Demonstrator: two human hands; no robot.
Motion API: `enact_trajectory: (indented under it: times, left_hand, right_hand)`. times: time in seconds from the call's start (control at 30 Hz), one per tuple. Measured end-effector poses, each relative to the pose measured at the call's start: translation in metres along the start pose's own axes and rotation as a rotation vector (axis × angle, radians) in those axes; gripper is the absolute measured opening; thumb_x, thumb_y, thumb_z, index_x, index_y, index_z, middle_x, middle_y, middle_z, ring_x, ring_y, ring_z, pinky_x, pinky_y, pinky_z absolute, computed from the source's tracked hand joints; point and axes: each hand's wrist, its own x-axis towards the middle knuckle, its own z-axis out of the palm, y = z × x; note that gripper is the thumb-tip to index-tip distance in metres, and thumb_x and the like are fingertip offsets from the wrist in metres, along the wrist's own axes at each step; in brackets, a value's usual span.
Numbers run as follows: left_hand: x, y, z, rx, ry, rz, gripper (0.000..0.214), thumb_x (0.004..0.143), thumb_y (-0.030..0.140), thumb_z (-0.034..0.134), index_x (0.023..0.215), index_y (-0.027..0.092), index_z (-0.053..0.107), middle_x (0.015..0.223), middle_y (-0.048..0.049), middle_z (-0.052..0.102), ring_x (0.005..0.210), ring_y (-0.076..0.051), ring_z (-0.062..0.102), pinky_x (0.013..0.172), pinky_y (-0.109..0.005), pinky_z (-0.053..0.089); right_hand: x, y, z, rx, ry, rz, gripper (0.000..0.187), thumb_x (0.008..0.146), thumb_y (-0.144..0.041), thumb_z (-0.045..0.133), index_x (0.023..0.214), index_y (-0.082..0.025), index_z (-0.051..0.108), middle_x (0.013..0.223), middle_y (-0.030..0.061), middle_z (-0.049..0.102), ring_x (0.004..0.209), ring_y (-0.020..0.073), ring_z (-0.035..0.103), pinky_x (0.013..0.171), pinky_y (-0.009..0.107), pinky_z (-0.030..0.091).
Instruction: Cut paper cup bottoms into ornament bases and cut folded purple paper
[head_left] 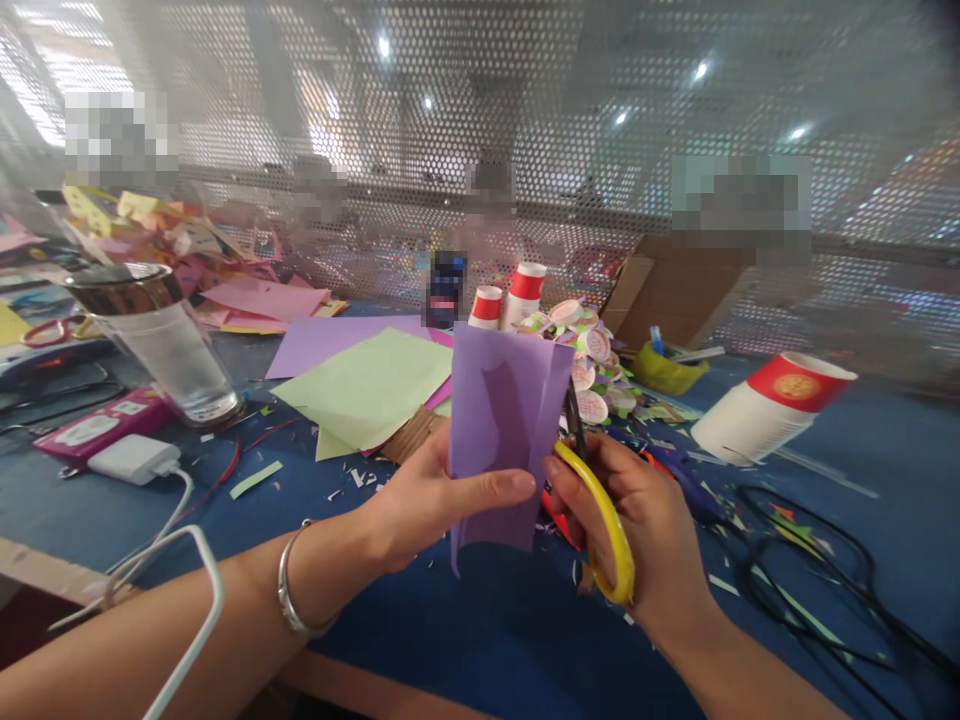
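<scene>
My left hand pinches a folded purple sheet of paper and holds it upright above the blue table. My right hand grips yellow-handled scissors, whose dark blades point up along the paper's right edge. A silver bangle sits on my left wrist. Both hands are closed on what they hold.
A clear glass jar with a metal rim, a pink device and a white charger with cable lie left. Green and purple sheets, red-and-white paper cups, black cables and paper scraps surround the hands. A perforated screen stands behind.
</scene>
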Motion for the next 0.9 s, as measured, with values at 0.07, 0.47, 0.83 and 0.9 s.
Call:
enact_trajectory:
  times: [0.07,0.47,0.83,0.9]
  left_hand:
    - [-0.002,0.003,0.002,-0.052,0.048,0.029,0.032,0.073,0.026,0.083,0.103,0.019,0.072,0.085,-0.0053,0.073,0.072,-0.018,0.068,0.066,-0.027,0.057]
    - [0.006,-0.011,0.013,-0.035,0.179,0.158,0.032,0.071,0.020,0.083,0.098,0.015,0.066,0.088,-0.0050,0.071,0.076,-0.015,0.064,0.071,-0.025,0.056]
    - [0.009,0.004,0.004,-0.182,0.178,-0.030,0.015,0.071,0.019,0.076,0.083,0.013,0.070,0.073,-0.0060,0.071,0.061,-0.018,0.065,0.060,-0.030,0.055]
    - [0.012,0.010,-0.003,-0.246,0.287,-0.114,0.011,0.068,0.017,0.070,0.077,0.012,0.069,0.066,-0.0069,0.069,0.055,-0.018,0.063,0.055,-0.031,0.054]
  right_hand:
    - [0.000,0.001,0.003,0.015,-0.012,-0.017,0.014,0.074,-0.028,0.073,0.079,-0.020,0.063,0.058,-0.0027,0.063,0.041,0.0097,0.052,0.034,0.018,0.037]
    - [-0.005,0.002,0.010,-0.178,-0.005,-0.248,0.012,0.078,-0.017,0.064,0.088,-0.020,0.069,0.071,-0.0003,0.071,0.058,0.0122,0.065,0.054,0.020,0.052]
    - [-0.009,-0.002,0.014,0.076,-0.091,-0.001,0.015,0.078,-0.029,0.075,0.081,-0.021,0.062,0.055,-0.0060,0.057,0.040,0.0072,0.048,0.036,0.017,0.037]
    - [-0.011,-0.006,0.013,0.129,-0.084,0.103,0.024,0.080,-0.037,0.076,0.077,-0.021,0.059,0.054,-0.0058,0.056,0.041,0.0062,0.047,0.037,0.016,0.037]
